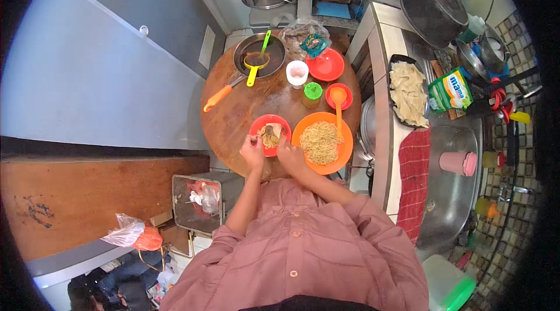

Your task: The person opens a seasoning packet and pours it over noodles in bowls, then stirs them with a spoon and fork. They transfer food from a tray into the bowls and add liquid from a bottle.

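A red bowl (270, 119) sits near the front of the round wooden table (233, 118), with noodles and a pale piece of food (274, 130) in it. At its left rim is my left hand (252, 151), fingers pinched together; what they hold is too small to name. My right hand (290, 155) is at the bowl's right side, its fingers bent near the pale piece, their tips partly hidden. Just right of it, an orange plate (344, 160) holds noodles (319, 143). An orange spoon (338, 101) reaches from a small red bowl (347, 102) onto the plate.
Behind stand a pan (280, 48) with a yellow-green strainer (255, 61), a white cup (297, 73), a green-lidded jar (313, 91) and a red plate (325, 66). On the right counter, a black tray holds pale sheets (408, 92). A bin (196, 217) stands lower left.
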A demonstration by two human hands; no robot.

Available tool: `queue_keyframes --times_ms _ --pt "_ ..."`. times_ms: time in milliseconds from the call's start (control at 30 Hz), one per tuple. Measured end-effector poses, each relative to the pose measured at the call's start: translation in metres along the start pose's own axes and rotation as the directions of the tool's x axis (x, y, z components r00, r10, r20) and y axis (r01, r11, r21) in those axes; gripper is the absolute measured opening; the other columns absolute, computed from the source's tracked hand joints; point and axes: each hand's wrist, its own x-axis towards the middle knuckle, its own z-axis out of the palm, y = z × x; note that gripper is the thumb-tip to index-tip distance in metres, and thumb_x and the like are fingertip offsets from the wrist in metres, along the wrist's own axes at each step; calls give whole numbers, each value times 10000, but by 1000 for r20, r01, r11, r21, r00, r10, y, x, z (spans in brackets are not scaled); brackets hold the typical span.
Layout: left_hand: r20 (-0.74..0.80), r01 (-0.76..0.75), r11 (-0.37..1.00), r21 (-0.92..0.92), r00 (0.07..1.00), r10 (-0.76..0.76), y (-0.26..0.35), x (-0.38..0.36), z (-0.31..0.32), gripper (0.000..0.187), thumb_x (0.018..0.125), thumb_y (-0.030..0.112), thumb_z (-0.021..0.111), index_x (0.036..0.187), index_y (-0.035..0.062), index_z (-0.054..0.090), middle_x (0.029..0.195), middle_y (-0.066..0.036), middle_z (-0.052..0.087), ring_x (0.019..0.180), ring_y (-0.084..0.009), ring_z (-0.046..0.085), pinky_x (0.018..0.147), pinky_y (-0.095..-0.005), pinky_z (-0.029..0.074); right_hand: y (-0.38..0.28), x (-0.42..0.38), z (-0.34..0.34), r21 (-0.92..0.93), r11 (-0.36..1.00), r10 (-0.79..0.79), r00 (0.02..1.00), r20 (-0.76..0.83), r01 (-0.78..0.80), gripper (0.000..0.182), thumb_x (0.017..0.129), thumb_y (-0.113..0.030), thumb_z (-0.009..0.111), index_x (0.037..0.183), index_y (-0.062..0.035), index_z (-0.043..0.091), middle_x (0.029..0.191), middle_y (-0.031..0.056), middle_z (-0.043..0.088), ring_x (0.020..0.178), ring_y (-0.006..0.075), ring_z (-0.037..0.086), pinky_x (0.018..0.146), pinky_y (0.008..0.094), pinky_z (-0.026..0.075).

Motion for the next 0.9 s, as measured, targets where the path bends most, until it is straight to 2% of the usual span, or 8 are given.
queue_keyframes --times_ms 367,433,467,533,667,733,833,900 --pt "68 80 996 38 994 -82 3 7 -10 149 747 98 635 669 10 544 631 -79 619 561 -121 571 562 -281 455 39 6 6 279 898 312 939 143 -341 118 854 -103 434 798 -8 475 594 166 580 565 300 623 477 364 501" --pt "67 81 996 34 994 -83 2 9 -9 158 746 100 637 659 12 539 615 -79 611 545 -116 559 550 -279 448 48 1 16 585 707 428 899 94 -398 201 910 -135 393 854 14 516 658 176 602 633 273 642 535 340 518" --pt "61 84 996 29 994 -85 1 11 -10 167 745 102 639 649 14 535 599 -78 604 530 -110 547 537 -276 441 49 -4 21 584 705 433 896 94 -402 201 910 -135 393 854 14 516 658 176 602 633 273 642 535 340 518" --pt "73 71 997 39 995 -73 -3 13 -11 174 745 103 641 644 14 531 589 -75 598 528 -105 543 535 -274 440 46 -8 14 796 390 572 799 184 -462 220 921 -135 393 914 40 528 704 182 614 678 242 650 589 317 528" --pt "94 110 992 -54 990 -105 -9 15 -9 200 748 114 650 634 10 522 577 -65 589 533 -93 535 529 -266 435 43 -17 15 814 352 595 782 187 -463 229 924 -129 389 913 52 528 721 169 622 679 220 654 596 303 532" --pt "100 110 993 -51 990 -104 -16 16 -5 208 749 119 654 632 9 522 578 -63 590 533 -88 532 525 -265 433 38 -16 10 640 592 537 832 141 -490 234 923 -128 389 897 59 527 736 170 624 677 219 655 590 295 530" --pt "103 105 993 -54 990 -99 -22 19 -4 217 750 123 662 629 8 522 580 -63 593 531 -82 526 517 -265 431 31 -10 4 577 682 505 860 74 -450 184 895 -129 428 817 14 513 608 190 591 598 296 625 494 359 474" --pt "106 104 992 -64 990 -97 -21 19 -6 218 749 121 666 629 9 522 580 -66 593 528 -80 525 513 -266 430 31 -9 12 659 607 537 840 72 -445 199 901 -137 419 826 24 509 616 188 595 603 285 630 503 346 485"
